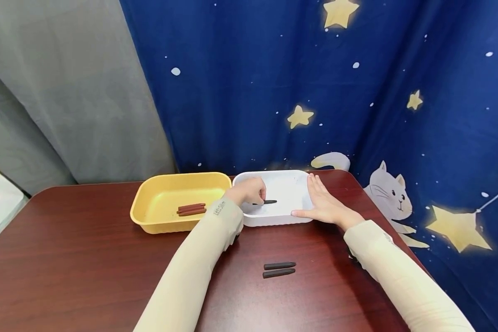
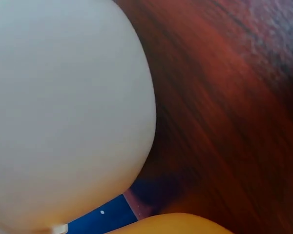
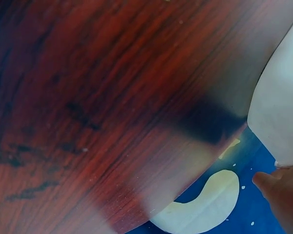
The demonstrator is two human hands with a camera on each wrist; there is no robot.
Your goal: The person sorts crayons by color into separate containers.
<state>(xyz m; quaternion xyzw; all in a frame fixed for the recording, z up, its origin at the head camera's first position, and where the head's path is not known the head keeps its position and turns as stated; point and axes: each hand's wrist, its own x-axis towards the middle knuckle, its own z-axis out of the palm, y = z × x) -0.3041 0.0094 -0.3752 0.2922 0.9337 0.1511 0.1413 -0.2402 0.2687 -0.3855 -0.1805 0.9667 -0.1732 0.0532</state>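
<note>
My left hand (image 1: 250, 190) reaches into the white basket (image 1: 275, 220), its curled fingers pinching a black crayon (image 1: 270, 201) low over the basket floor. Part of that crayon is hidden behind the fingers. Against the basket's right side rests my right hand (image 1: 325, 206), fingers straight and spread along the rim, thumb at the front corner. The right wrist view catches one fingertip (image 3: 263, 181) beside the basket wall (image 3: 278, 102). Two more black crayons, a rear one (image 1: 279, 265) and a front one (image 1: 279, 273), lie side by side on the table in front of the basket.
A yellow basket (image 1: 159, 228) stands immediately left of the white one, with several brown crayons (image 1: 192, 209) inside. Both baskets sit near the back edge of the dark red wooden table (image 1: 87, 267). Behind hangs a blue star-patterned curtain (image 1: 240, 92), beside a grey one (image 1: 83, 92).
</note>
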